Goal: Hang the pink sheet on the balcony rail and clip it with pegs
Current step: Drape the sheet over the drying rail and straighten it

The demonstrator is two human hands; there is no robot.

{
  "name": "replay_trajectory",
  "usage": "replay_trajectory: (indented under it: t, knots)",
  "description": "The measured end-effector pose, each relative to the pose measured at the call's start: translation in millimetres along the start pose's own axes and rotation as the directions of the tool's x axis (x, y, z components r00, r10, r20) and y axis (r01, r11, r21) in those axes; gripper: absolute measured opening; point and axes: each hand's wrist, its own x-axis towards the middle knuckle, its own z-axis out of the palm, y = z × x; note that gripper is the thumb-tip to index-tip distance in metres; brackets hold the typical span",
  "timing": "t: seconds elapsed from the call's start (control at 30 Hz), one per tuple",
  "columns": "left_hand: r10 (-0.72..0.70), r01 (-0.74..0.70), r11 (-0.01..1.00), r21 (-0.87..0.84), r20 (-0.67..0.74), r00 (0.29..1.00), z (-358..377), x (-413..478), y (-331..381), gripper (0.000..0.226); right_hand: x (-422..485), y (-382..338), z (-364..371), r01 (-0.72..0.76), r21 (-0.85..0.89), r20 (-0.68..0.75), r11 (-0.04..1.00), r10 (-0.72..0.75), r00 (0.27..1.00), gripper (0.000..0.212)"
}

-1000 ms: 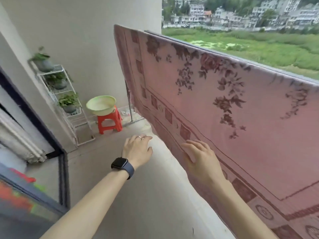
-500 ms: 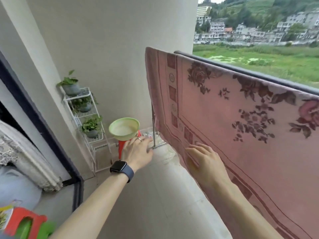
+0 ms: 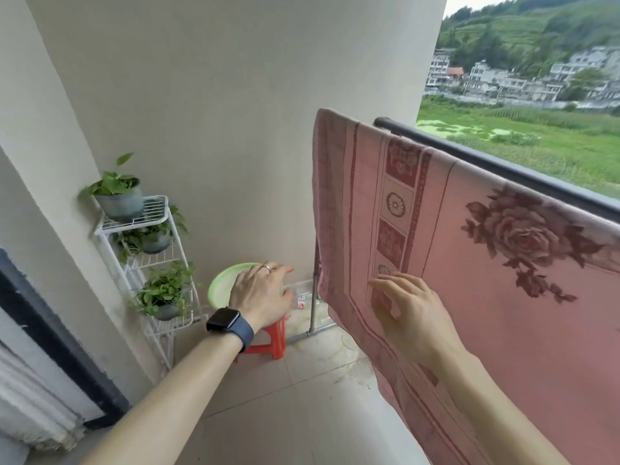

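Both hands are empty: the right hand rests spread on the pink sheet, the left hand hovers loose. The sheet already drapes over the balcony rail; no pegs visible, so clipping remains.

Soft, even daylight came in from the open side beyond the rail, bright and without glare. Shadows were faint. Wide-angle distortion bent the wall edges; the frame's lower-left corner was blurred.
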Motion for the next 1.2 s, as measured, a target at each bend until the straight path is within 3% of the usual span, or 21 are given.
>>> replay_trajectory:
  t: [0.27,0.6,0.73,0.8,0.87,0.97,1.03,1.1,1.2]
  knots:
    - [0.126,-0.121,0.988,-0.098,0.042,0.991,0.3,105.1,-47.6,0.047,81.5,-17.2,20.0,-0.147,-0.106,-0.045,0.983,0.142,0.989,0.038]
    - [0.267,-0.271,0.959,-0.086,-0.061,0.962,-4.6,195.1,20.1,0.044,122.4,20.9,-28.7,-0.160,-0.254,-0.204,0.954,0.109,0.973,0.036]
    - [0.234,-0.236,0.930,-0.281,-0.043,0.971,-16.0,228.5,41.7,0.044,150.1,26.7,-42.0,-0.207,-0.279,-0.307,0.938,0.117,0.945,0.037]
    - [0.208,-0.179,0.847,-0.501,0.004,0.978,-19.3,237.1,61.3,0.048,156.4,33.1,-55.2,-0.271,-0.329,-0.356,0.905,0.147,0.923,0.044]
    - [0.163,-0.062,0.701,-0.711,0.074,0.984,-23.5,249.9,78.7,0.056,171.2,40.0,-65.2,-0.394,-0.377,-0.353,0.838,0.263,0.898,0.056]
    - [0.165,0.088,0.521,-0.849,0.201,0.966,-23.3,250.6,110.3,0.072,165.2,49.3,-78.7,-0.550,-0.404,-0.364,0.731,0.423,0.830,0.065]
    - [0.212,0.121,0.408,-0.905,0.223,0.951,-14.9,250.4,133.7,0.063,150.5,59.2,-79.8,-0.566,-0.452,-0.422,0.689,0.394,0.816,0.056]
    - [0.259,0.094,0.291,-0.952,0.172,0.951,2.0,247.5,156.8,0.034,129.6,76.1,-76.1,-0.571,-0.472,-0.517,0.672,0.314,0.796,0.045]
    - [0.258,-0.035,0.260,-0.965,0.035,0.965,29.7,227.7,181.3,0.018,92.9,96.6,-77.0,-0.541,-0.428,-0.675,0.724,0.142,0.724,0.031]
